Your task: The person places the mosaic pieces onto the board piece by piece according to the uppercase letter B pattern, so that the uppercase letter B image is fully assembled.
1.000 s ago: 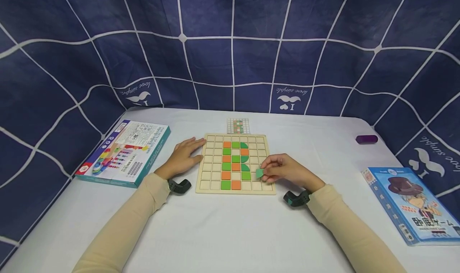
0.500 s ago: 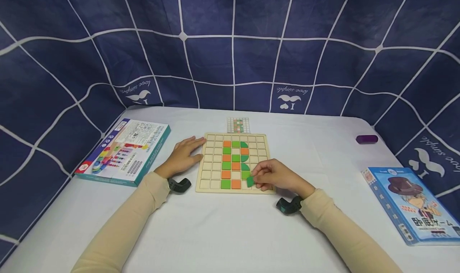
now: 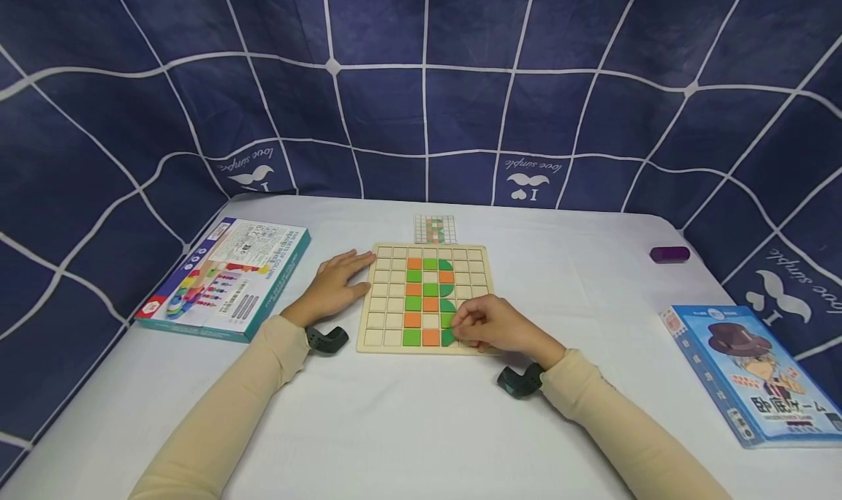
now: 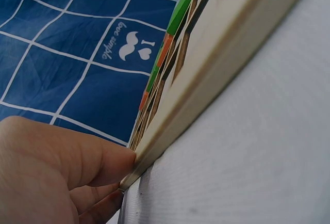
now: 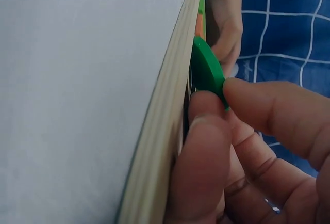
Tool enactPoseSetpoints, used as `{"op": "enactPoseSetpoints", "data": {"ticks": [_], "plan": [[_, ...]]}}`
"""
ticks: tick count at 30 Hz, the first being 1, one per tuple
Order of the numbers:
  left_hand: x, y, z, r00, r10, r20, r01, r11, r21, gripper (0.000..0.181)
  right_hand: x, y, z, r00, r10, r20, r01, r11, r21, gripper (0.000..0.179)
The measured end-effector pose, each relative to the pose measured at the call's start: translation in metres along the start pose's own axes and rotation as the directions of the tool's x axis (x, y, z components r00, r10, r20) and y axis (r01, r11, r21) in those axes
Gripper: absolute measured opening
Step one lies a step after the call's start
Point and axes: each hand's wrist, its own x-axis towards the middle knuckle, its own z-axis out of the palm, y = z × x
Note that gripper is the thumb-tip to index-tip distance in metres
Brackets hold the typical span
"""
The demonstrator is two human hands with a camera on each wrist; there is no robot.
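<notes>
A wooden grid board [image 3: 473,267] lies on the white-covered table, with orange, light green and dark green tiles in its middle columns. My right hand [image 3: 496,324] is over the board's near right part. Its thumb and fingertips pinch a dark green tile with a curved edge [image 5: 208,68], seen tilted against the board's near edge [image 5: 160,126] in the right wrist view. In the head view the fingers partly cover this tile in the front row. At the board's left edge rests my left hand [image 3: 334,284], fingers extended; the left wrist view shows its thumb [image 4: 116,163] touching the rim.
A small pattern card [image 3: 435,229] lies just behind the board. To the left is a teal-edged toy box [image 3: 230,281]; on the right are a blue game box [image 3: 756,376] and a purple cylinder-like object [image 3: 669,254]. A dark blue curtain [image 3: 381,112] rises behind the table.
My right hand has moved left and slightly nearer, bringing the green tile from the board's right side down to the front row. My left hand has stayed at the board's edge.
</notes>
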Motion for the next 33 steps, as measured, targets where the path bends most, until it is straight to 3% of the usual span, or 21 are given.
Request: {"op": "enactPoseSetpoints", "data": {"ticks": [10, 20, 26, 33], "plan": [[0.0, -0.001, 0.0, 1.0, -0.005, 0.007, 0.005, 1.0, -0.01, 0.064, 0.0, -0.002, 0.004, 1.0, -0.019, -0.016, 0.018, 0.998, -0.057, 0.006], [0.001, 0.001, 0.0, 1.0, -0.001, 0.007, 0.001, 1.0, -0.02, 0.063, -0.001, 0.0, 0.005, 0.999, -0.018, -0.028, 0.016, 0.998, -0.054, 0.008], [0.003, 0.002, 0.001, 1.0, 0.002, 0.013, -0.002, 1.0, -0.021, 0.063, -0.001, 0.007, 0.001, 1.0, -0.012, -0.022, 0.012, 1.0, 0.002, 0.009], [0.005, -0.001, 0.004, 1.0, 0.0, 0.015, 0.0, 1.0, -0.023, 0.064, -0.002, 0.015, -0.006, 1.0, -0.001, 0.007, 0.0, 0.989, 0.146, 0.016]]}}
